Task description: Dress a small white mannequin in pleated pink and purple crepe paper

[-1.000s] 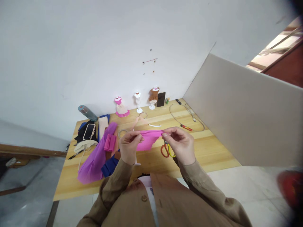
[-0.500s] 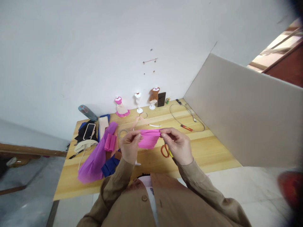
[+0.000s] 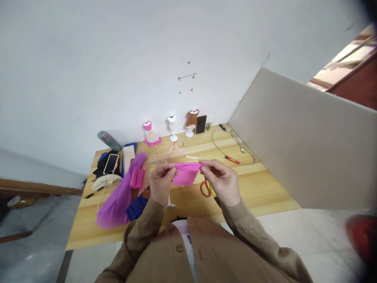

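Note:
A piece of bright pink crepe paper (image 3: 185, 177) is stretched between my hands above the table, its upper edge folded over and its lower part hanging loose. My left hand (image 3: 161, 179) pinches the left end of that edge between thumb and fingertips. At the right end, my right hand (image 3: 223, 180) does the same. Scissors with red and yellow handles (image 3: 205, 188) lie beneath my right hand, partly covered by it. Behind the pink piece, a white stand's base (image 3: 171, 204) shows low between my wrists.
Small mannequins stand along the wall: one in a pink dress (image 3: 151, 134), one white (image 3: 172, 127), one in brown (image 3: 192, 120). Purple paper (image 3: 119, 200), a pink roll (image 3: 137, 178), a phone (image 3: 111, 164) and a bottle (image 3: 108, 140) lie left. A cable (image 3: 216, 147) curls right beside a board (image 3: 303, 141).
Both hands stay almost in place, still gripping the pink piece. Its hanging part has shifted slightly, and the right side of its fold looks a little different.

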Available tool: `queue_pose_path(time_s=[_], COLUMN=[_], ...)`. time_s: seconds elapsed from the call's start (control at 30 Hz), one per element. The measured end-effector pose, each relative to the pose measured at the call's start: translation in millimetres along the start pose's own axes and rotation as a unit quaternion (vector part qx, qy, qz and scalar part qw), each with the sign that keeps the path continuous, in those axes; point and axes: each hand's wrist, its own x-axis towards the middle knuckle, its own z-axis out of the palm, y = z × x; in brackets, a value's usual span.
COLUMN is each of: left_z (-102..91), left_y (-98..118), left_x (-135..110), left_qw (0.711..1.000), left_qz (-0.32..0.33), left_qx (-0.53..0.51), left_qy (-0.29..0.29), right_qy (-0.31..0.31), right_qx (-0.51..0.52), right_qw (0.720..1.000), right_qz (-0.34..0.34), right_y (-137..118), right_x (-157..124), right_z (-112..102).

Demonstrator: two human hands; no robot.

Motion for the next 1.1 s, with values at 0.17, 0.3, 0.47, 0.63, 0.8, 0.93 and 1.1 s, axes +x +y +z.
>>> queue_pose_path(time_s=[0.17,0.3,0.47,0.63,0.8,0.93,1.1], left_z=[-5.0,-10.1,-12.9,-11.6,-8.7,-8.0,-9.1], left_y=[-2.2,0.4,-1.2,-3.6,2.9,5.0,3.4], left_x=[1.0,2.8,9.9,10.3,6.3,5.1,4.3], left_qw=[0.999,0.998,0.994,0.988,0.995,0.992,0.984], left_qz=[0.028,-0.008,-0.070,-0.095,-0.043,-0.046,-0.063], left_qx=[0.041,0.052,-0.071,-0.099,-0.035,-0.036,-0.067], left_qy=[-0.011,-0.046,-0.055,-0.069,-0.083,-0.109,-0.155], right_qy=[-0.024,-0.028,-0.033,-0.018,0.018,-0.008,-0.053], right_qx=[-0.044,0.015,0.119,0.132,0.115,0.139,0.161], right_qw=[0.998,0.999,0.991,0.990,0.990,0.988,0.983], right_qz=[-0.031,0.009,0.048,0.053,0.076,0.070,0.068], right_y=[-0.1,-1.0,6.5,9.7,1.2,-0.6,3.0], right_x=[0.2,1.8,2.3,1.8,3.4,3.6,2.0], right_z=[-0.9,-2.0,-4.8,-0.9,6.4,5.4,1.8])
